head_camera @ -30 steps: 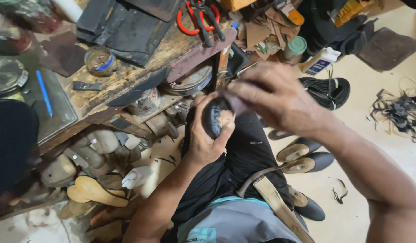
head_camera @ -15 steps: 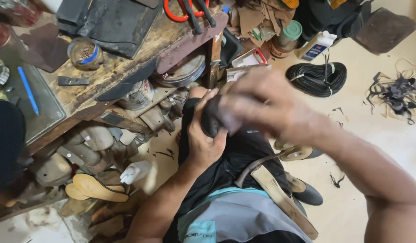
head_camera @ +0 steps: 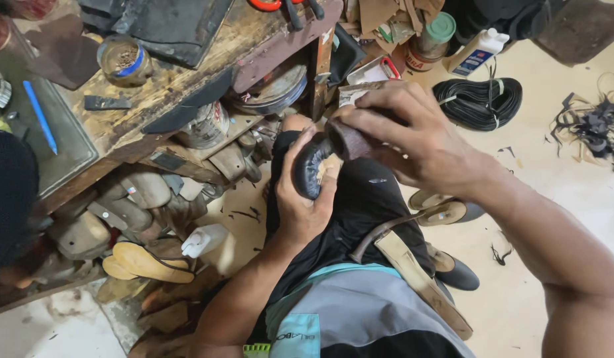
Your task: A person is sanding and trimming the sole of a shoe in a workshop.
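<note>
Two hands hold a shoe over the lap.
The left hand (head_camera: 305, 199) grips the dark shoe (head_camera: 315, 167) from below (toe up); the right hand (head_camera: 413, 136) closes on its top, beside the bench (head_camera: 187, 79).

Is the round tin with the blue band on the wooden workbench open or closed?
Open. The round tin on the workbench has no lid on it, and the head view looks straight into it at brownish contents inside.
</note>
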